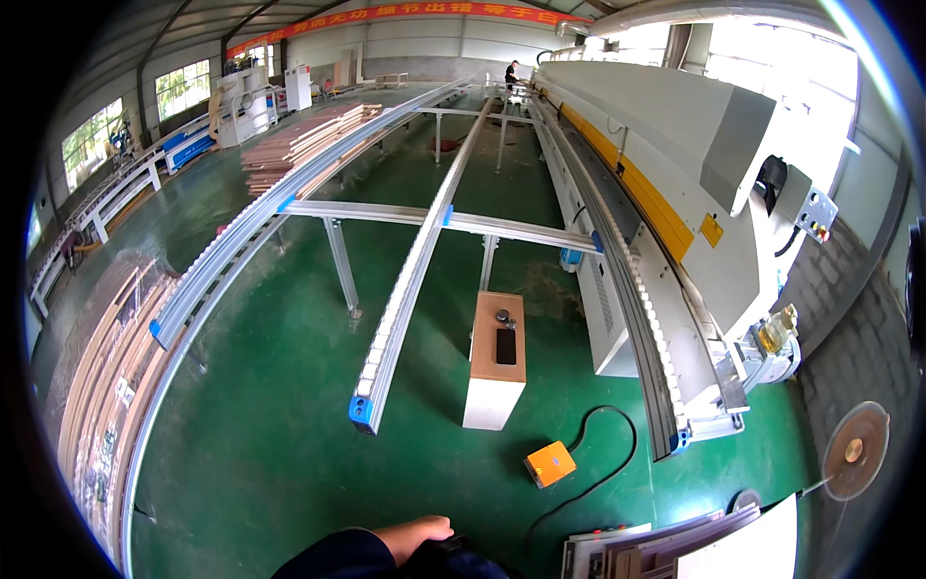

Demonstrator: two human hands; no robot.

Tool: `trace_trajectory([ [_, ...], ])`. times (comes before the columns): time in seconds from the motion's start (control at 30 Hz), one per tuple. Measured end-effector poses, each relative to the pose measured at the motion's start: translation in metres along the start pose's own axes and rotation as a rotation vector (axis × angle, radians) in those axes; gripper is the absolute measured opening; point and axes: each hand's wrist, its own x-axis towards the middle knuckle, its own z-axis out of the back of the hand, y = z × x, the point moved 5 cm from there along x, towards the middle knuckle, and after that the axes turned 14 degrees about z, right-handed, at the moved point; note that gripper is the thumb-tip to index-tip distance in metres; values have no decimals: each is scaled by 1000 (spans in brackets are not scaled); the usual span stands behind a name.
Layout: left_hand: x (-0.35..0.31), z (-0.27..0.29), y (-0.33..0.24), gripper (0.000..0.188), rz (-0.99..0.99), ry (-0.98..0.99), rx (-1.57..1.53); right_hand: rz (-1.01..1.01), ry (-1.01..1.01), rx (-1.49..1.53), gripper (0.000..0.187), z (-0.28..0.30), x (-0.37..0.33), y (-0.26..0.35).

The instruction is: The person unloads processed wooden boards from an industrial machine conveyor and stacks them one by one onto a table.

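Observation:
My left hand [421,532] shows at the lower edge, coming out of a dark sleeve [340,557] and pointing to the right. Its fingers look curled in, and dark cloth below hides what they hold, if anything. My right hand is out of view. Beyond my hand, an orange foot pedal [552,464] lies on the green floor with a black cable [632,439] looping from it. Farther on stands a small cabinet [494,401] with a wood-coloured top, which bears a black phone [505,346] and a small dark round object [503,316].
Long roller rails [410,280] run away from me, joined by a crossbar [521,230]. A large white machine [666,125] with a yellow strip lines the right. Boards lean at lower right [743,545]; more boards [106,386] lie left. A person [512,72] stands far off.

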Motion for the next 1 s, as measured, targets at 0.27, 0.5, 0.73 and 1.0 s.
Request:
trace_trajectory([
  [0.27,17,-12,11,39,-28,-17,8,-370,423,325,49,29,16,-4],
  [0.5,22,10,6,34,-39,-26,-466,-275,377,314,55,7,2,-5],
  [0.73,-80,162,-79,18,-416,-44,-964,-26,25,37,54,-16,-7,0],
  [1.0,-216,335,-68,20,-564,-1201,-575,57,-63,-29,41,13,13,2],
])
